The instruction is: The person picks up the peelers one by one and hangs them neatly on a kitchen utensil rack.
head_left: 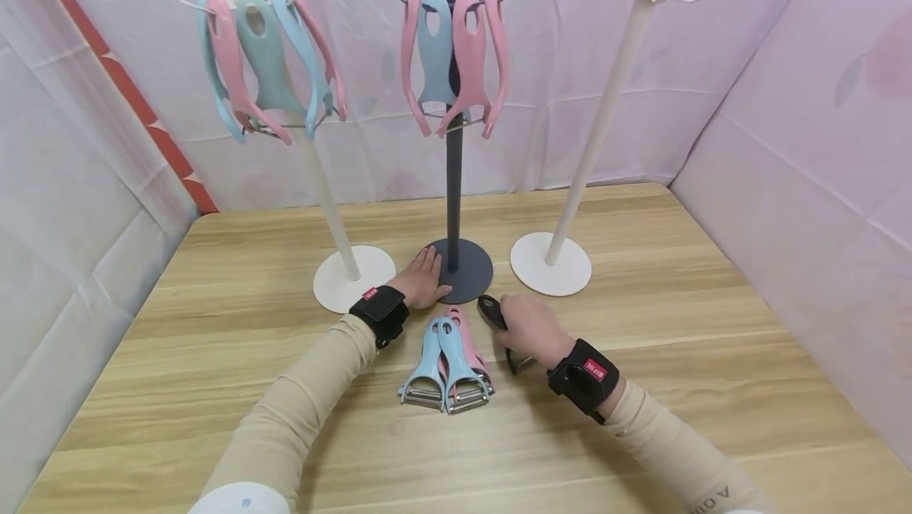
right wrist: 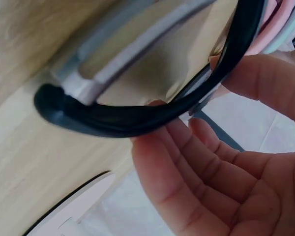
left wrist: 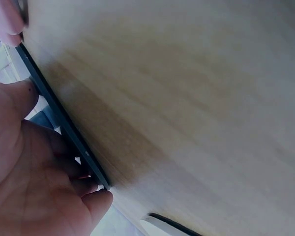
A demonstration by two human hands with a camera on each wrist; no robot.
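Head view: my left hand (head_left: pixel 422 278) lies flat, fingers straight and close together, on the round dark-grey base of the dark-grey peeler stand (head_left: pixel 461 268), just left of its pole; that stand's top carries pink and blue peelers. My right hand (head_left: pixel 530 329) is curled round a black Y-shaped peeler (head_left: pixel 493 312) w/ its rounded handle end poking out towards the stand base and its blade end showing near my wrist. Between my forearms, on the light wooden tabletop (head_left: pixel 641 419), sits a small pile of blue and pink peelers (head_left: pixel 449 363), blades towards me. A white stand loaded w/ pink and blue peelers (head_left: pixel 274 55) is to the left; a bare white stand (head_left: pixel 598 134) is to the right. Left wrist view adds what the head view can't: the thin dark edge of the base (left wrist: pixel 64 123) seen side-on against the wood, my palm (left wrist: pixel 34 187) over it; fingertips out of frame here. Right wrist view shows the grip from below: fingers (right wrist: pixel 196 167) bent under the black handle (right wrist: pixel 152 118), the metal blade bridge (right wrist: pixel 118 54) at the fork, pink and blue pile at top right. Thumb position: can't tell.
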